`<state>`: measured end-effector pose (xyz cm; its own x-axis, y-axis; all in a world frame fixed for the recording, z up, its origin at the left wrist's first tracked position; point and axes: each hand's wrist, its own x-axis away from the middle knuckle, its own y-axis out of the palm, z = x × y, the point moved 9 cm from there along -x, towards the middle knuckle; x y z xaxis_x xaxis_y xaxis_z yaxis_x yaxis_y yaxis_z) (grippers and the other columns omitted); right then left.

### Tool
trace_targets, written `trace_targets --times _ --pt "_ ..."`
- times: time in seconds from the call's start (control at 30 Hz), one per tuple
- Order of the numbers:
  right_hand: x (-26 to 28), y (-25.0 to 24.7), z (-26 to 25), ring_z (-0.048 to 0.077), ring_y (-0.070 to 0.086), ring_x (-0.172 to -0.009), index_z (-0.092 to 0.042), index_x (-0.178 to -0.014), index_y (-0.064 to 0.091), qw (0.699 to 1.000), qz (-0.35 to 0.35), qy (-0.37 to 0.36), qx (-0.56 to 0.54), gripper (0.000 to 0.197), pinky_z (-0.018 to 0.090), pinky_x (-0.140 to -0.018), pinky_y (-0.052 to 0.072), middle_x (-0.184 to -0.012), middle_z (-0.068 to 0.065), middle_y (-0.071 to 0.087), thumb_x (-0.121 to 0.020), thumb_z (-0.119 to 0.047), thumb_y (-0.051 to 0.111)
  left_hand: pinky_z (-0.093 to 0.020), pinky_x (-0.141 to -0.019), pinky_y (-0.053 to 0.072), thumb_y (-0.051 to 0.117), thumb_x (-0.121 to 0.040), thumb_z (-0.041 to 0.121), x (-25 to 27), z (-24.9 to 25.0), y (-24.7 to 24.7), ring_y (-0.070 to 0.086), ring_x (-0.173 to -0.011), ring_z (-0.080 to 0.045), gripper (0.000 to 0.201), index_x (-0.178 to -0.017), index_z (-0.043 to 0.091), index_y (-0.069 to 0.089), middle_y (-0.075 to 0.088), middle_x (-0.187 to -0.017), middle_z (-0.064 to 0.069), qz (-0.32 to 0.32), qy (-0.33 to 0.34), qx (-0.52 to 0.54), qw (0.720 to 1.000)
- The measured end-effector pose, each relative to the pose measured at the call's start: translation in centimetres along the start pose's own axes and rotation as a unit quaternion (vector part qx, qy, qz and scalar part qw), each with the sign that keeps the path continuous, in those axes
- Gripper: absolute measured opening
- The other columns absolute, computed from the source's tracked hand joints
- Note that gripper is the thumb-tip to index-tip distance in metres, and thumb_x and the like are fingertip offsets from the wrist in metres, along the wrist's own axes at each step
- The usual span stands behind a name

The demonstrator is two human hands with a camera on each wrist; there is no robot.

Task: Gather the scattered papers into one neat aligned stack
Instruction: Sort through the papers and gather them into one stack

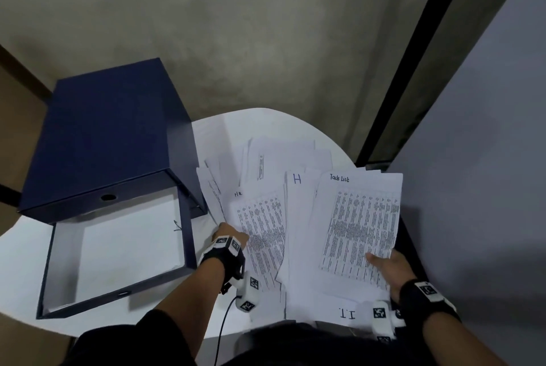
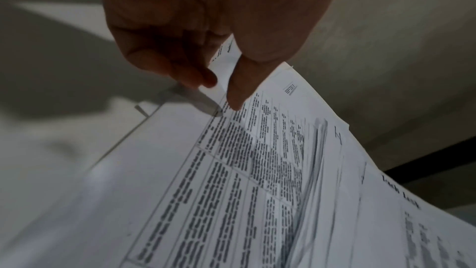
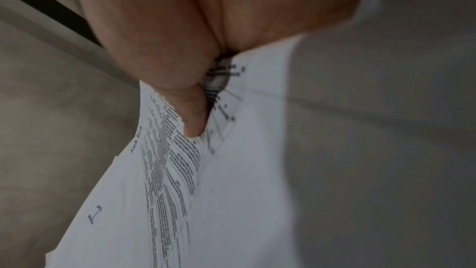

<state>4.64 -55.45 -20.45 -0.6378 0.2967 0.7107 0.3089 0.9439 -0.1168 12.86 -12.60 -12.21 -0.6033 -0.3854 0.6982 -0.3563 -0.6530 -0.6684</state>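
Several white printed papers [image 1: 277,165] lie fanned over the right half of a round white table [image 1: 29,235]. My right hand [image 1: 384,265] grips a sheaf topped by a sheet headed "Task List" [image 1: 360,227], its thumb [image 3: 193,113] pressed on top and the other fingers hidden below. My left hand [image 1: 229,232] pinches the left edge of a printed table sheet [image 1: 263,230] between thumb [image 2: 239,87] and a fingertip [image 2: 198,76]. A sheet marked "H" [image 1: 297,179] sticks out between the two. Another sheet [image 1: 347,313] lies nearest my body.
An open dark blue box file [image 1: 112,135] stands at the left of the table, its flap [image 1: 118,250] lying open with white lining up. A grey panel [image 1: 487,159] rises close on the right. Concrete floor [image 1: 236,26] lies beyond the table.
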Motion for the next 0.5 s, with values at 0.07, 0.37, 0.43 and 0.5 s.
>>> trace_targets --times 0.07,0.37,0.43,0.5 --pt "-0.4 -0.1 0.1 0.032 0.064 -0.114 -0.010 -0.128 0.059 1.000 -0.001 0.000 0.007 0.046 0.061 -0.104 0.044 -0.124 0.009 0.068 -0.085 -0.009 0.075 -0.033 -0.078 0.045 0.068 -0.079 0.034 0.0 -0.2 0.2 0.056 -0.102 -0.031 0.068 -0.132 0.005 0.038 0.050 -0.121 -0.015 0.003 -0.009 -0.010 1.000" --pt "0.0 0.4 -0.9 0.032 0.062 -0.113 -0.007 -0.127 0.059 0.999 0.018 -0.031 0.034 0.040 0.054 -0.105 0.045 -0.122 0.011 0.066 -0.089 -0.004 0.069 -0.050 -0.111 0.023 0.059 -0.081 0.033 -0.6 0.5 1.9 0.013 -0.140 -0.037 0.044 -0.121 0.021 0.045 0.001 -0.156 -0.010 0.033 0.085 -0.107 0.990" --pt "0.1 0.5 -0.9 0.033 0.060 -0.117 -0.007 -0.130 0.057 0.998 0.020 -0.030 0.044 0.044 0.056 -0.107 0.043 -0.124 0.009 0.065 -0.088 -0.006 0.071 -0.052 -0.112 0.021 0.056 -0.082 0.029 -0.6 1.2 2.1 0.009 -0.142 -0.035 0.047 -0.127 0.029 0.043 -0.005 -0.157 -0.007 0.047 0.114 -0.122 0.985" --pt "0.1 0.6 -0.6 0.033 0.061 -0.117 -0.007 -0.129 0.058 0.999 0.020 -0.024 0.042 0.043 0.056 -0.106 0.044 -0.121 0.009 0.065 -0.088 -0.006 0.071 -0.052 -0.113 0.018 0.053 -0.083 0.027 -0.4 1.7 2.2 0.007 -0.143 -0.033 0.060 -0.138 0.041 0.034 -0.009 -0.158 -0.005 0.051 0.131 -0.128 0.982"
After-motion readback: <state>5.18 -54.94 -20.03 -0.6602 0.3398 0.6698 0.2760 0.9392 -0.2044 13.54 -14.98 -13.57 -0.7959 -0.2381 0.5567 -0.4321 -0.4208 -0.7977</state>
